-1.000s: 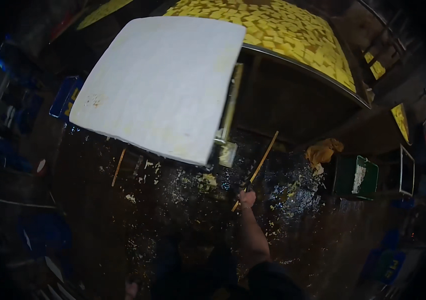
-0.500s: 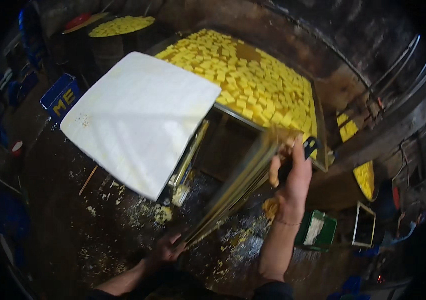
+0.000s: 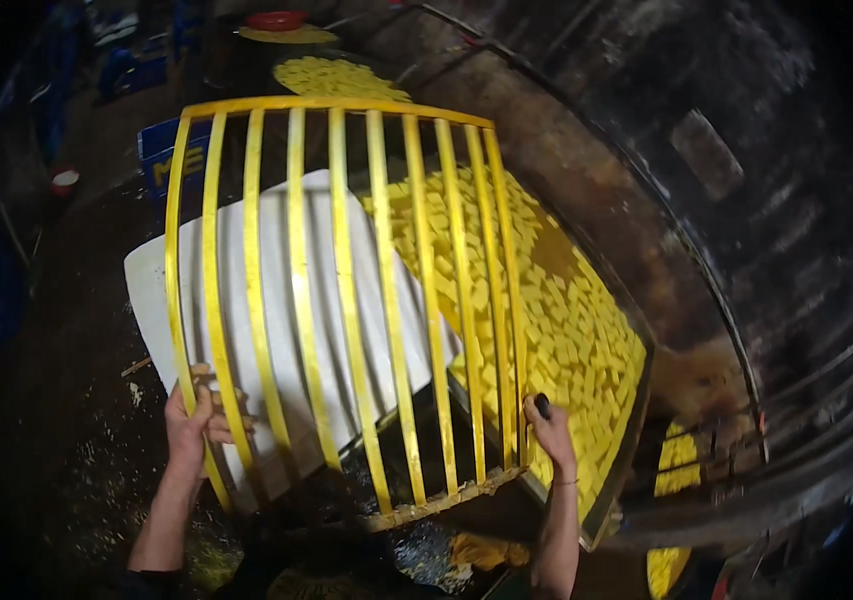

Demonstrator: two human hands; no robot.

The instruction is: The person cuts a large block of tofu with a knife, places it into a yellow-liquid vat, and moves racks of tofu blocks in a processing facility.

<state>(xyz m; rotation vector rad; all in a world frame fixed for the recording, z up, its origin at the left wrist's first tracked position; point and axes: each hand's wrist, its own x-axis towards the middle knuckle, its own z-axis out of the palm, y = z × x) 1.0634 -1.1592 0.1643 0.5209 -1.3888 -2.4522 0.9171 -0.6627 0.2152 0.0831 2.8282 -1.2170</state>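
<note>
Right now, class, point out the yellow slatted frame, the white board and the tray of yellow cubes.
yellow slatted frame [image 3: 336,300], head view, on a middle slat.
white board [image 3: 151,290], head view, on its bare left part.
tray of yellow cubes [image 3: 636,400], head view, on its right rim.

Both bare forearms rise from the lower edge, raised and apart. The left hand [image 3: 196,425] curls its fingers round a bar at the yellow slatted frame's [image 3: 346,290] lower left corner; the right hand [image 3: 550,432] clasps the lower right corner, thumb up.

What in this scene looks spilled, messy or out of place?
Pale crumbs and scraps litter the dark wet floor near the left hand. The yellow slatted frame, held in both hands, has a ragged, crusted lower edge by the right hand.
</note>
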